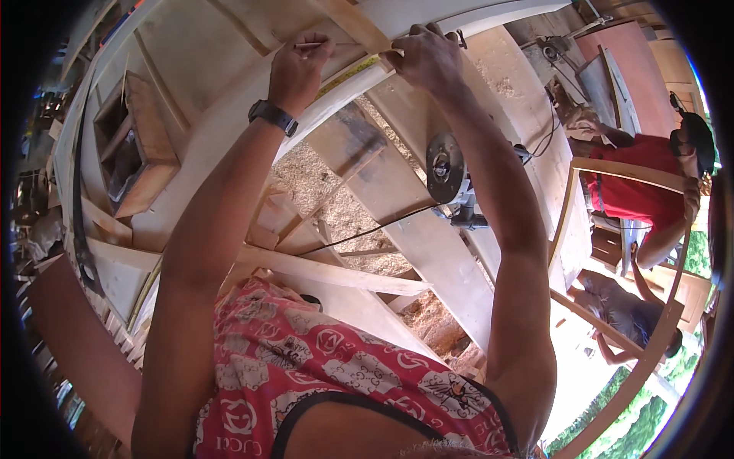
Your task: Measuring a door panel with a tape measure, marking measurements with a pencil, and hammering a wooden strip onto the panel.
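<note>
At the upper middle, my left hand (300, 70) is closed around a thin, pencil-like stick (309, 45) over a broad pale wooden panel (214, 76). To its right, my right hand (428, 60) is curled, its thumb against the end of a narrow wooden strip (353, 23) lying across the panel's edge. Its fingertips point away, so the full grip is partly hidden. A yellowish strip (348, 72) shows along the edge between both hands; its kind is unclear. A black watch (272, 117) circles my left wrist.
An angle grinder (446, 164) with a dark disc and cable lies on planks beneath my right forearm. Sawdust (306, 172) covers the ground between boards. Left stands an open wooden box frame (145, 153). At right, a person in red (634, 180) holds a curved wooden frame (650, 352); another person bends nearby.
</note>
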